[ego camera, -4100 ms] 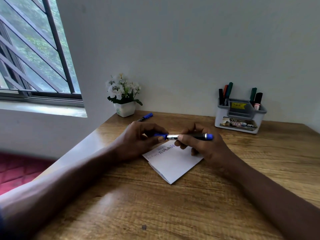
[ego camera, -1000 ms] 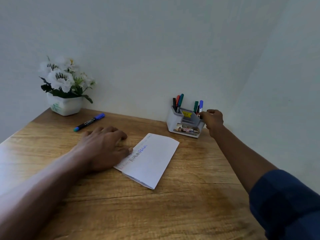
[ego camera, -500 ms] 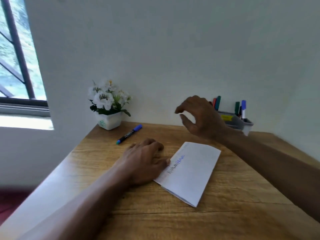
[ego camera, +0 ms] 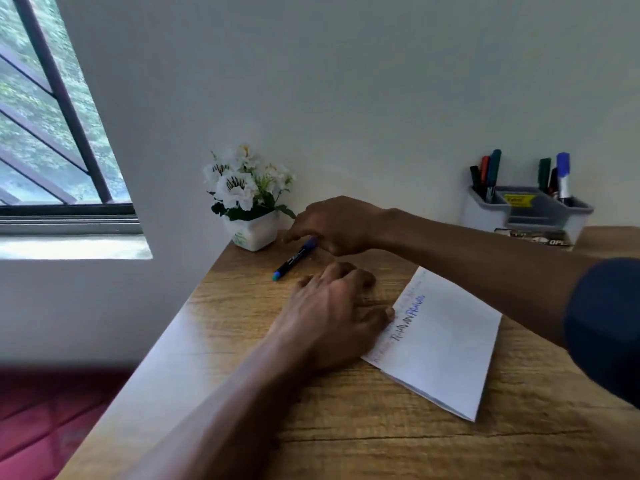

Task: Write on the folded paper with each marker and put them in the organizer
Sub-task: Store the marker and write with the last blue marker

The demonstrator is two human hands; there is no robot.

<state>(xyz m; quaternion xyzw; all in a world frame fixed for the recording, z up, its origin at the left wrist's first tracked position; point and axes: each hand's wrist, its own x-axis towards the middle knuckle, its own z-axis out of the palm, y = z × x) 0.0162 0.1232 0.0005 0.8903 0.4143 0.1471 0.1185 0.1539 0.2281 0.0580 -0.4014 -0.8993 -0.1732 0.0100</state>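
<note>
Now the one marker [ego camera: 294, 259] lying on the table [ego camera: 346, 445] is being reached for. It lies far to the left, just beside the flower pot [ego camera: 254, 232], and its far blue end is hidden under the right hand [ego camera: 334, 225]. Whether the marker is pinched yet cannot be told.

The left hand [ego camera: 329, 317] lies relaxed on the table. Its thumb touches the left edge of the folded paper [ego camera: 446, 344], so the paper is held in place.

The marker is best gripped near its middle, so it is not rolled into the pot.

Black and blue letters are seen along the paper's edge, but no word can be read for sure. On the organizer [ego camera: 485, 213], far right, a yellow label is too small to read. The letters "OPL" are seen on its front sticker.
</note>
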